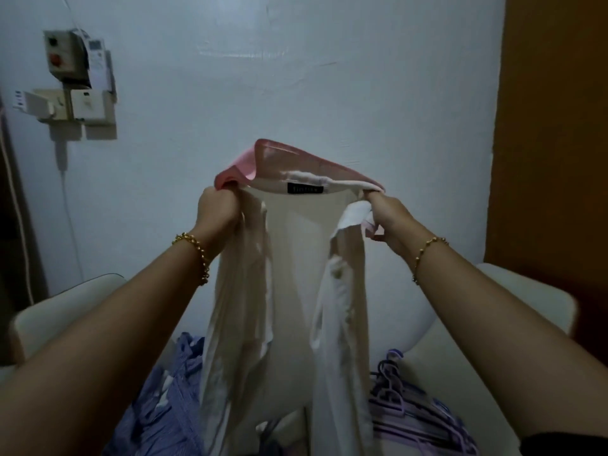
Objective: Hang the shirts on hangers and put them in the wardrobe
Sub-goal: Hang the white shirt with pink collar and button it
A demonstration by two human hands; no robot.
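Left hand (217, 209): fingers curled tight, bunching one shoulder of the thin cream shirt with a pink collar (296, 264). Right hand (385, 222): fingers closed round the other shoulder, a white fold of cloth caught in the grip. The fists sit at the two ends of the collar and are pulled apart, so the neckline is stretched open with the black sewn-in label (304, 188) facing the camera. This is probably to sort front from back and open the neck for a hanger.

The shirt is in mid-air in front of the pale wall, on no hanger, its body and sleeves hanging twisted over the seat. There is a gold bead bracelet (194, 255) on each wrist.

Below is a white padded armchair (65, 301). A blue striped garment (164, 390) is heaped at the left side of the seat, and a pile of lilac plastic hangers (411, 413) lies at the right side, near enough for one hand to let go and grab one.

Grey switch boxes (79, 77) are on the wall at upper left. The brown panel (552, 126) at the right edge may be the wardrobe; I cannot tell.
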